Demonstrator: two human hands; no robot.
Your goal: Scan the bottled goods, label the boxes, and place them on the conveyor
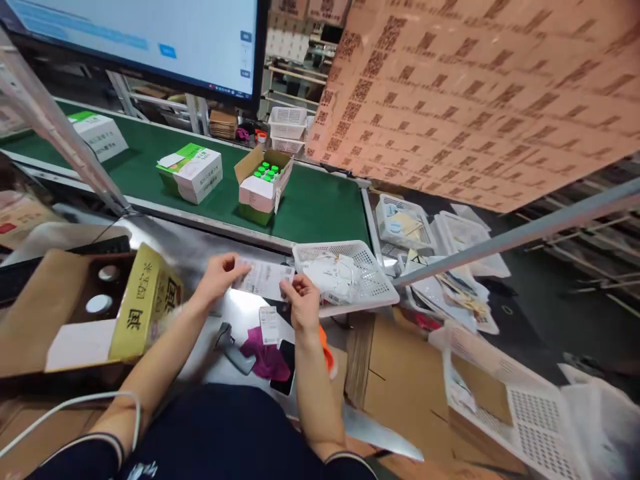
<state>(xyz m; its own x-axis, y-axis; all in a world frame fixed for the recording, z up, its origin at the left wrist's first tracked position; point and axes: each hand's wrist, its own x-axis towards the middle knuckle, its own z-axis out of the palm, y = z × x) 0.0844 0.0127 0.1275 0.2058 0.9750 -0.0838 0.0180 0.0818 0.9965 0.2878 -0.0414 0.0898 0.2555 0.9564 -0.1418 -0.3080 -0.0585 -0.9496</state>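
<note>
Between my two hands a white printed label (pixel 265 279) is stretched out flat above the metal bench. My left hand (pixel 220 277) pinches its left end, and my right hand (pixel 303 297) pinches its right end. Below the label lies a small printed slip (pixel 269 325) on a purple cloth (pixel 265 357). A grey handheld scanner (pixel 237 352) rests left of the cloth, and a dark phone (pixel 286 367) sits to its right. Just beyond my right hand stands a white plastic basket (pixel 383 291) with white packets inside.
An open yellow carton (pixel 145 300) with white-capped bottles stands at left. A green conveyor (pixel 320 207) carries several boxes, including an open carton (pixel 260 200) of green-capped bottles. A monitor (pixel 150 47) and a code-covered sheet (pixel 465 93) hang above. Flat cardboard (pixel 405 387) and another basket (pixel 540 420) are at right.
</note>
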